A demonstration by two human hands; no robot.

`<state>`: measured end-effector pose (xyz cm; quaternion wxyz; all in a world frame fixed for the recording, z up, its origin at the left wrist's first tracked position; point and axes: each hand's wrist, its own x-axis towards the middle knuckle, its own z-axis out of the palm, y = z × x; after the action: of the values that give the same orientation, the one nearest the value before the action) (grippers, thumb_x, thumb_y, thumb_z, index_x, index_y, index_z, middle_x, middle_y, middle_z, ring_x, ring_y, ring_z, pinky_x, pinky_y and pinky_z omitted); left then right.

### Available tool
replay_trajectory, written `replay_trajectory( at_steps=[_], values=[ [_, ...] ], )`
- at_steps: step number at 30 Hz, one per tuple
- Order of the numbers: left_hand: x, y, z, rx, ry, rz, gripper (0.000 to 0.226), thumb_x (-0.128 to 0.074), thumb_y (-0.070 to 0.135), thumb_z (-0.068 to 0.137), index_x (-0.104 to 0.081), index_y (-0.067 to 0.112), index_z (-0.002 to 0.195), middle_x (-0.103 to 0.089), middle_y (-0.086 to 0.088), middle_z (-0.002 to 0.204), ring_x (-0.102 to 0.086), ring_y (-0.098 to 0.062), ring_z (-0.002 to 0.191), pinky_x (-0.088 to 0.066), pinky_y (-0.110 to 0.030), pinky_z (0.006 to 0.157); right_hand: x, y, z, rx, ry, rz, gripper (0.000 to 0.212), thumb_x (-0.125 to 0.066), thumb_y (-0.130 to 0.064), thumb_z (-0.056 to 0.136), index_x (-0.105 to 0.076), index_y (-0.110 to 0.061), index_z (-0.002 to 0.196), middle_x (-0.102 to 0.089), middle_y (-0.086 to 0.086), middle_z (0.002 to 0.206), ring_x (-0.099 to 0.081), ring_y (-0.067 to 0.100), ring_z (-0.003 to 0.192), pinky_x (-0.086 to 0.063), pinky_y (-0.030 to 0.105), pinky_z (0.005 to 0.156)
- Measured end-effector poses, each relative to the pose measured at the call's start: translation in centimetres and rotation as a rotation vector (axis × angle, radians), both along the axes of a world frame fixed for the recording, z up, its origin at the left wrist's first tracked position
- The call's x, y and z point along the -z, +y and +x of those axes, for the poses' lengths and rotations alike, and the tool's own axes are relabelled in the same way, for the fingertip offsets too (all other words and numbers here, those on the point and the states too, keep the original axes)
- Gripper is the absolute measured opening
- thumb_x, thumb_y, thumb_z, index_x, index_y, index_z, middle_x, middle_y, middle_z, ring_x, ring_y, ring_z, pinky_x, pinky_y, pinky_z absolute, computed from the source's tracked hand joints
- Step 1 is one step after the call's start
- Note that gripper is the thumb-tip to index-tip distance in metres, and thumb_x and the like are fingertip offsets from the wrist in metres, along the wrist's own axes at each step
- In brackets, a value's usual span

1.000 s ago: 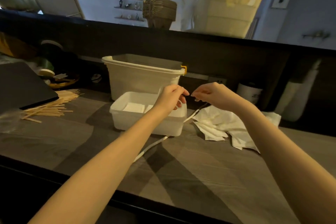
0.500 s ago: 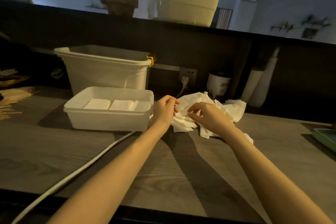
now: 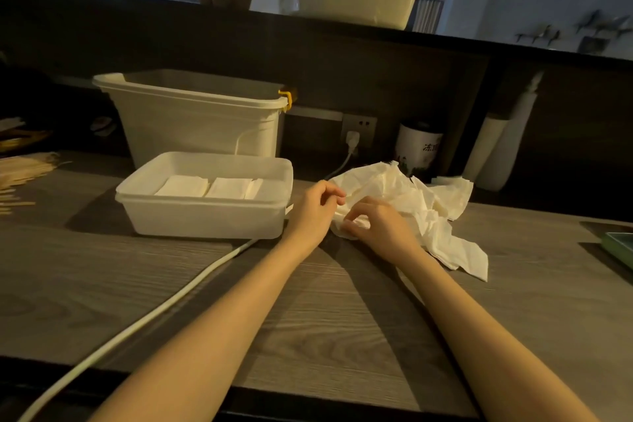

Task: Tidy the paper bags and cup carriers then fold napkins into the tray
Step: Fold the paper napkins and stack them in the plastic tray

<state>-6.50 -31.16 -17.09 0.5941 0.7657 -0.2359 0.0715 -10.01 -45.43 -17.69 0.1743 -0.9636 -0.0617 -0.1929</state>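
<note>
The grey wood-grain bench (image 3: 308, 301) carries everything. At about 10 o'clock from the hands stands a tall white bin (image 3: 191, 120) with a yellow clip on its rim, and in front of it, at 9 o'clock, the shallow white tray (image 3: 205, 216). Inside the tray lie folded napkins (image 3: 209, 187), flat white squares side by side. A loose heap of napkins (image 3: 418, 202), crumpled and creased, spreads from 12 to 3 o'clock of the hands, just right of the tray.

The left hand (image 3: 313, 212) sits at the heap's left edge with fingers curled, thumb meeting fingertips on a napkin edge, as far as can be told. The right hand (image 3: 380, 226) lies on the heap, its curled fingers pinching a fold of paper at the near corner.

A white cable (image 3: 164, 312) runs from 7 o'clock up past the tray to a wall socket (image 3: 359, 127).

Compared with half a second ago, the hands sit at the same spot on the heap, and the tray's contents are unchanged.
</note>
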Motion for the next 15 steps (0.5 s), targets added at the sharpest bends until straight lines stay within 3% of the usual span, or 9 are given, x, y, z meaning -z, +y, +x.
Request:
replay_trajectory(
  at_steps=[3, 5, 8, 11, 13, 15],
  values=[
    [0.4, 0.0, 0.1, 0.024, -0.035, 0.075, 0.015, -0.050, 0.018, 0.095, -0.059, 0.019, 0.107, -0.061, 0.004, 0.107, -0.054, -0.007, 0.103, -0.040, -0.012, 0.080, -0.6, -0.2, -0.1, 0.040, -0.019, 0.168, 0.018, -0.061, -0.033, 0.090, -0.067, -0.019, 0.098, -0.062, -0.009, 0.098, -0.051, 0.004, 0.087, -0.037, 0.011, 0.069],
    [0.3, 0.0, 0.0, 0.060, -0.017, 0.106, 0.023, -0.055, 0.027, 0.092, -0.059, 0.019, 0.114, -0.060, 0.004, 0.115, -0.052, -0.007, 0.107, -0.040, -0.016, 0.082, -0.9, -0.6, -0.5, 0.042, -0.006, 0.274, 0.018, -0.060, -0.036, 0.090, -0.066, -0.020, 0.096, -0.063, -0.010, 0.090, -0.057, 0.005, 0.084, -0.043, 0.015, 0.071],
    [0.1, 0.2, -0.5, 0.074, -0.048, 0.213, 0.032, -0.066, 0.026, 0.084, -0.057, 0.020, 0.114, -0.056, 0.009, 0.107, -0.049, -0.005, 0.100, -0.041, -0.014, 0.074, -1.5, -0.9, -1.1, -0.038, -0.030, 0.438, 0.011, -0.061, -0.028, 0.090, -0.065, -0.018, 0.092, -0.065, -0.005, 0.083, -0.061, 0.011, 0.079, -0.047, 0.021, 0.069],
    [0.0, 0.2, -0.8, 0.041, -0.091, 0.303, 0.026, -0.064, 0.018, 0.085, -0.058, 0.015, 0.111, -0.057, 0.004, 0.096, -0.054, -0.012, 0.091, -0.043, -0.015, 0.070, -2.2, -0.8, -1.6, -0.094, -0.063, 0.523, 0.010, -0.059, -0.022, 0.091, -0.066, -0.015, 0.094, -0.065, -0.001, 0.085, -0.062, 0.015, 0.083, -0.049, 0.022, 0.071],
    [-0.1, 0.2, -0.9, 0.027, -0.054, 0.255, 0.021, -0.060, 0.017, 0.088, -0.060, 0.008, 0.108, -0.062, -0.008, 0.097, -0.058, -0.019, 0.090, -0.049, -0.027, 0.075, -2.8, -0.5, -2.0, -0.108, -0.041, 0.589, 0.012, -0.055, -0.023, 0.094, -0.064, -0.014, 0.097, -0.064, -0.001, 0.086, -0.062, 0.017, 0.083, -0.051, 0.024, 0.072],
    [-0.5, 0.1, -0.9, -0.005, 0.049, 0.148, 0.023, -0.056, 0.019, 0.091, -0.059, 0.009, 0.111, -0.062, -0.006, 0.099, -0.056, -0.016, 0.091, -0.049, -0.028, 0.077, -3.4, -0.4, -2.5, -0.131, 0.045, 0.756, 0.021, -0.047, -0.029, 0.097, -0.061, -0.015, 0.102, -0.063, 0.001, 0.089, -0.063, 0.017, 0.082, -0.054, 0.024, 0.070]
  ],
)
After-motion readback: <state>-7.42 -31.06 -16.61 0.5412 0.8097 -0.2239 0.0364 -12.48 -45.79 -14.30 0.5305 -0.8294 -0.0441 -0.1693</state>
